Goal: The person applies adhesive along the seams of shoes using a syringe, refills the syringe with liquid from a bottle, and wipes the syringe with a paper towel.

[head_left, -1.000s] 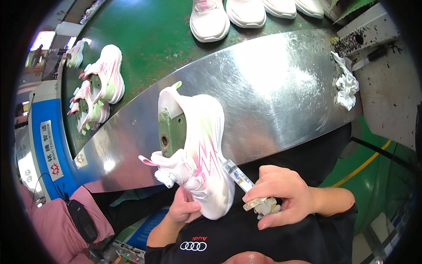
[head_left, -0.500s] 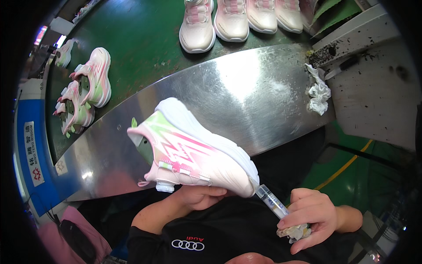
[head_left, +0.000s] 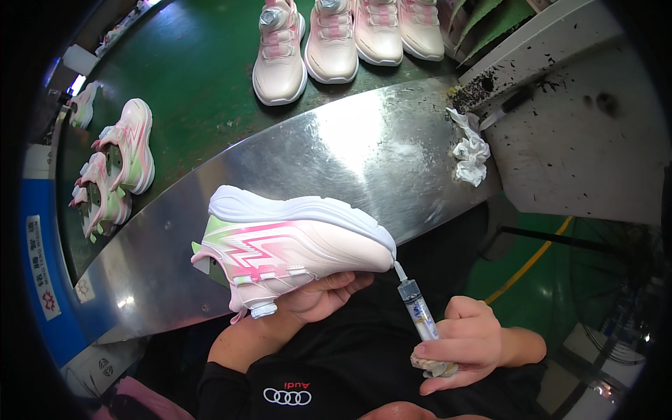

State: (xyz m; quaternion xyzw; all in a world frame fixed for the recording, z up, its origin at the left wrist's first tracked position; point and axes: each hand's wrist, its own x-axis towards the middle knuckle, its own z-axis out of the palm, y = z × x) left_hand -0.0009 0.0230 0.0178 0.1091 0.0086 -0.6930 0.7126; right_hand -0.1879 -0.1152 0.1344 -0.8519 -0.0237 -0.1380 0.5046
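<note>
My left hand (head_left: 323,295) grips a pink and white sneaker (head_left: 290,243) from underneath, near my chest. The shoe lies on its side with its white sole facing away from me and its toe pointing right. A pink zigzag and a green patch mark its side. My right hand (head_left: 462,343) holds a clear syringe (head_left: 417,306) filled with pale paste, together with a small beige wad. The syringe tip touches the shoe's toe at the sole edge.
A curved steel table (head_left: 350,147) lies in front of me, with a crumpled white rag (head_left: 470,148) at its right end. Beyond it a green belt (head_left: 203,84) carries several pink sneakers (head_left: 280,49). A stained grey bench (head_left: 588,133) stands at the right.
The left hand has turned the sneaker from upright to lying on its side, sole away from me. The right hand has brought the syringe tip up to the toe.
</note>
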